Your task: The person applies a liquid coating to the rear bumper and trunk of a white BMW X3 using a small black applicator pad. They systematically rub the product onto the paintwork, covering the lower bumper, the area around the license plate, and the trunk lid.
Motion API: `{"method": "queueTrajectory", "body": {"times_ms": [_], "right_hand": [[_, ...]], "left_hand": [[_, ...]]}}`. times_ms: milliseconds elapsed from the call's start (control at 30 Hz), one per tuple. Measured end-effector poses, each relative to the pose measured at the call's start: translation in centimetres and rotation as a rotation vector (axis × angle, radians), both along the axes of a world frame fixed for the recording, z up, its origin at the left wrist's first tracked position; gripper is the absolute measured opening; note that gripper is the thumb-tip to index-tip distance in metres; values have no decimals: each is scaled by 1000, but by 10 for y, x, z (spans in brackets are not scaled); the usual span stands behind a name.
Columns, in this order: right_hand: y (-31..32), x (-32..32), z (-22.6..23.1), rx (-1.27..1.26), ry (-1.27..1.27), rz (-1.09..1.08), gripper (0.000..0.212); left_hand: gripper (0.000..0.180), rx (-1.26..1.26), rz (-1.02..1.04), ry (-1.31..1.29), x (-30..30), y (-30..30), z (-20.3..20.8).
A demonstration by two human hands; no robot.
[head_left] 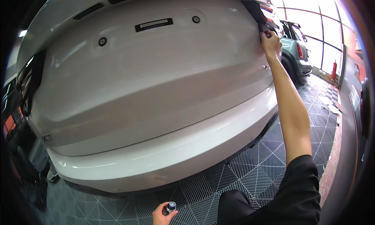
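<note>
The white tailgate (148, 80) of a car fills most of the view. My right arm reaches up to its upper right edge, by the dark tail light area. There my right hand (272, 44) is closed in a pinch against the panel. Something small and dark shows at its fingertips, but I cannot tell what it is or where it ends against the dark trim. Low in the view, my left hand (161, 216) holds a small bottle (171, 206) with a dark cap, upright between thumb and fingers, below the rear bumper (164, 156).
A dark patterned tile floor (250, 166) runs under the car. My bent knee (233, 203) is close to the bumper. Another car (299, 49), light blue-green, stands beyond on the right, with a red fire extinguisher (334, 70) near the windows. Papers lie by the right wall.
</note>
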State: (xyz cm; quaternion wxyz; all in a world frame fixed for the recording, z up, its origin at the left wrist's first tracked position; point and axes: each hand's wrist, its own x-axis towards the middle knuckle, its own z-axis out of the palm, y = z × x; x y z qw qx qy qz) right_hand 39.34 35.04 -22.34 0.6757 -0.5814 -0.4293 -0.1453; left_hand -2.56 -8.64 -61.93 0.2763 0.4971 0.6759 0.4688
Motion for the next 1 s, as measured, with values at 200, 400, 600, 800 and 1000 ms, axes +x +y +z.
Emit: {"method": "queueTrajectory", "body": {"times_ms": [200,400,600,800,1000], "right_hand": [[-11,-39,40,1,-104,26,54],[-45,-117,83,144,-126,145,55],[-91,-202,80,233,-243,229,57],[-128,-289,78,282,-354,363,62],[-167,-372,82,301,-468,424,63]], "left_hand": [[42,39,-23,-25,1,3,0],[43,65,-45,-7,0,-2,13],[48,146,-41,3,-12,-9,10],[45,198,-94,-34,-13,-16,14],[47,194,-117,-44,-15,-34,25]]}}
